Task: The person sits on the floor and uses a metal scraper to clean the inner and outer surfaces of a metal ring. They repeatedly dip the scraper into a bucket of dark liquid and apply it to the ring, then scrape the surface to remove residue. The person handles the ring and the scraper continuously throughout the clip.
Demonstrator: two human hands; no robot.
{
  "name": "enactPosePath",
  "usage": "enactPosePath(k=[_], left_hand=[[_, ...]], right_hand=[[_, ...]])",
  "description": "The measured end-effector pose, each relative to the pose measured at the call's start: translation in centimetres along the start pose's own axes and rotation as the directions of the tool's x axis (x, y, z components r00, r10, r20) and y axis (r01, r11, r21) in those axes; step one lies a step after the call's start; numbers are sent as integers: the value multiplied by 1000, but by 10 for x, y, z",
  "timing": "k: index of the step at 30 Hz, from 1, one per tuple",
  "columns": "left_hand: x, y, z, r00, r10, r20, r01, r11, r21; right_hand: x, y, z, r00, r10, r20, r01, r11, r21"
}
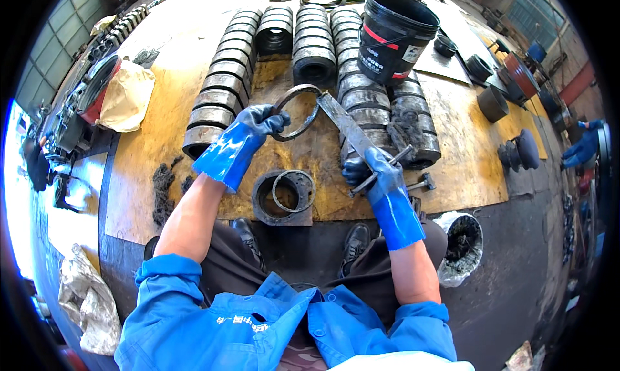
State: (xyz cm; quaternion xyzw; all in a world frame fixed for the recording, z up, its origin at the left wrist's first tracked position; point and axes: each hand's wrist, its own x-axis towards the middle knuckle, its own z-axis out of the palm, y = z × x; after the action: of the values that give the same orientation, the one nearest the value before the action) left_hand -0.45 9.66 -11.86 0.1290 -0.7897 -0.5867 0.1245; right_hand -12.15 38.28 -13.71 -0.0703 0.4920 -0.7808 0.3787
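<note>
Head view, left hand [258, 122] gripping thin metal ring [298, 112], right hand [374, 170] clasping flat metal blade [345, 127], rows of steel rings [223, 86] behind

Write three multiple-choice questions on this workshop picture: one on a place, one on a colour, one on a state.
1. Where does the black plastic bucket stand?
A. on the plywood sheet, beyond the rows of metal rings
B. on the person's lap
C. inside the white bag

2. What colour are the gloves?
A. red
B. blue
C. white

3. What does the left hand hold?
A. nothing
B. a hammer
C. a thin metal ring

Answers: 1 A, it stands at the far end; 2 B, both gloves are blue; 3 C, the fingers grip the ring.
</note>
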Motion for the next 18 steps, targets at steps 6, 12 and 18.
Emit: enactPosePath(k=[6,12,18], left_hand=[[-3,9,5,985,-147,-93,165,960,228],[-11,23,10,974,-170,-151,216,899,382],[-3,9,2,966,-160,-202,236,864,445]], right_hand=[[-8,-2,20,992,-112,56,124,950,-287],[-18,6,39,985,-127,120,172,826,-538],[-33,10,56,951,-173,256,292,772,-565]])
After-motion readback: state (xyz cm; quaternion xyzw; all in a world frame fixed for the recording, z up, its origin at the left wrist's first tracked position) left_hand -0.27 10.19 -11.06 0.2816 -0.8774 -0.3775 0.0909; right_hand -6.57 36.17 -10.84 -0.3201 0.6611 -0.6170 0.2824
